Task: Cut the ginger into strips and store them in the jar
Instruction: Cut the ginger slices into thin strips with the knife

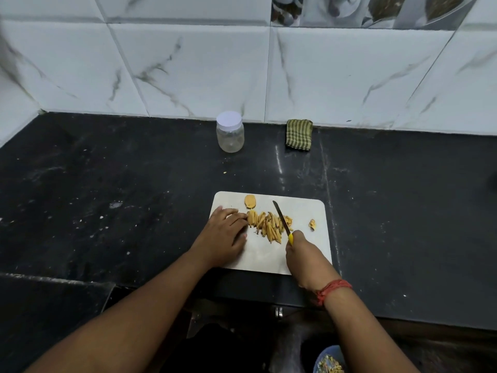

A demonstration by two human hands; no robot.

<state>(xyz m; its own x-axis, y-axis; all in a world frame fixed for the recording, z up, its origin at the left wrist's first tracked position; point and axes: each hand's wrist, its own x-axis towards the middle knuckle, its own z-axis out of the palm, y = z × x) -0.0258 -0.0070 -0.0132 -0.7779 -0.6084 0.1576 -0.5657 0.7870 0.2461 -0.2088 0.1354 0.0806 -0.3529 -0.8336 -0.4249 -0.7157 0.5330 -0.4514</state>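
Observation:
A white cutting board (304, 211) lies on the black counter. On it is a heap of yellow ginger strips (267, 224), a flat ginger slice (250, 201) at the far edge and a small ginger scrap (312, 224) to the right. My left hand (226, 235) rests flat on the board, fingertips touching the left end of the strips. My right hand (302, 254) grips the yellow handle of a knife (281, 218), whose blade lies across the right side of the heap. A clear jar (230, 133) with a white lid on stands near the wall.
A folded green striped cloth (299, 134) leans against the tiled wall right of the jar. The black counter (121, 197) spreads wide to both sides of the board. Below the counter edge, a blue bowl (329, 359) holds scraps.

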